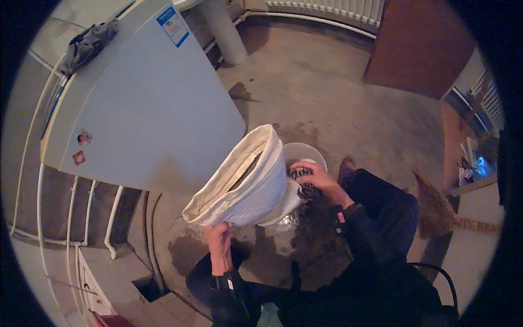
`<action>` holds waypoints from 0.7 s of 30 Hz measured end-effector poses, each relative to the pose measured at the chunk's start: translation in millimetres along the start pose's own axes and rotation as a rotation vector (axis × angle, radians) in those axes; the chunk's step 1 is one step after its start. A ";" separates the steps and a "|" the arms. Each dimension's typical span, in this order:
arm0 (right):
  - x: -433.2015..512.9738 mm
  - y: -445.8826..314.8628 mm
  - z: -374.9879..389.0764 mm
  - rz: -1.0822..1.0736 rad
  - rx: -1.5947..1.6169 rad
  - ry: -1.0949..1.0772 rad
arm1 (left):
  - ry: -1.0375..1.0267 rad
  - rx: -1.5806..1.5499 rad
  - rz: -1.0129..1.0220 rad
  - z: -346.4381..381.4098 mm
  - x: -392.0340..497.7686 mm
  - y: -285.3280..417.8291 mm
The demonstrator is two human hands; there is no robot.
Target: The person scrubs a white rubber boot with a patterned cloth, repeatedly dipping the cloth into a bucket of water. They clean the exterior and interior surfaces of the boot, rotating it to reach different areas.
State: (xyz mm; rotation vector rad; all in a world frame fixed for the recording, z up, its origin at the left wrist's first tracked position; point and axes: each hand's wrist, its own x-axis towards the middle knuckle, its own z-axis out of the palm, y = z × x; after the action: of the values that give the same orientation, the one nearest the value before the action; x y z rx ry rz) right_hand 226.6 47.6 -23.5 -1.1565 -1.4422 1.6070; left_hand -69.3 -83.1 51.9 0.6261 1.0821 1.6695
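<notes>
My left hand (218, 239) grips the lower edge of a cream-white fabric item (257, 188), perhaps a hat or bag, tilted with its long opening facing up and left. Part of that hand is hidden under the fabric. Around a dark-and-light patterned, crumpled cloth or scrubber (309, 191), my right hand (312, 175) is closed, at the fabric's right side. Just beyond is a white plastic bucket (304, 148), partly hidden by the fabric and my right hand. Whether the fabric touches the bucket, I cannot tell.
A white refrigerator (163, 102) with magnets stands at the left. Wet patches mark the concrete floor (302, 98). A broom (437, 208) lies at the right, near my foot. Pipes (73, 212) run at the left, by a floor opening (151, 288). A reddish-brown panel (416, 49) stands at the back right.
</notes>
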 end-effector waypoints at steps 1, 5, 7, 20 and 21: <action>-6.0 -11.3 -3.0 -0.034 0.100 -0.162 | 0.032 0.043 -0.063 1.2 1.3 1.5; -27.0 -43.2 -3.8 -0.097 -0.081 -0.241 | -0.101 0.083 -0.077 12.5 13.5 7.0; -32.0 -50.5 -3.4 -0.127 -0.107 -0.157 | -0.225 0.129 -0.031 20.9 19.9 11.4; -54.6 -30.6 41.6 -0.206 -0.140 0.205 | -0.019 0.267 0.054 30.7 18.5 17.3; -56.7 -31.8 46.3 -0.220 -0.140 0.222 | 0.009 0.262 0.097 31.2 14.5 13.4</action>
State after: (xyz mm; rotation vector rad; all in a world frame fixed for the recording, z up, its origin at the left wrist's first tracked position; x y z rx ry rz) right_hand 202.8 -16.7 17.3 -1.1682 -1.4955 1.2051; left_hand -55.4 -59.7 76.8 0.8508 1.3074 1.6262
